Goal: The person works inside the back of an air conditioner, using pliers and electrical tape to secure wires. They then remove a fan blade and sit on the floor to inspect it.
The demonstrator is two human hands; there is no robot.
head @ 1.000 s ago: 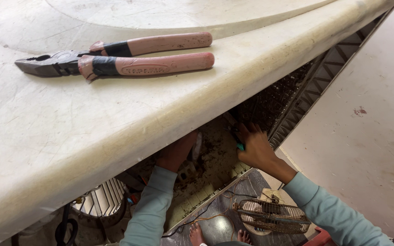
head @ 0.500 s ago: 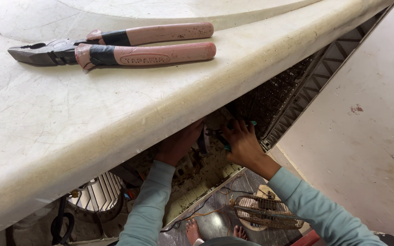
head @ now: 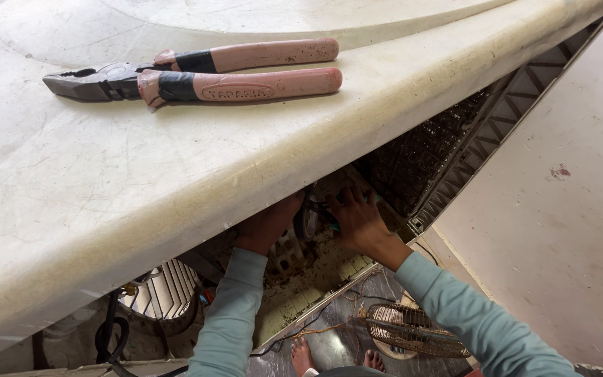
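Head view gives me two hands, both reaching up under the rim of a dirty cream plastic cover (head: 176,209). I see my left hand (head: 270,225) and right hand (head: 359,222) close together, just apart, at a small dark part with a teal bit (head: 315,213) between them; the overhanging cover hides the fingertips, so I cannot tell whether either hand is clamped on it. One pair of pliers (head: 197,73) lies well above the hands on top of the cover, its two pink grips banded with black tape, an oval embossed mark on the nearer grip. Below the right wrist sits one round wire fan guard (head: 413,329). Below the left forearm is one ribbed blower wheel (head: 165,290), partly hidden. Two bare feet (head: 303,355) show between my sleeves, cut off by the frame's bottom edge.
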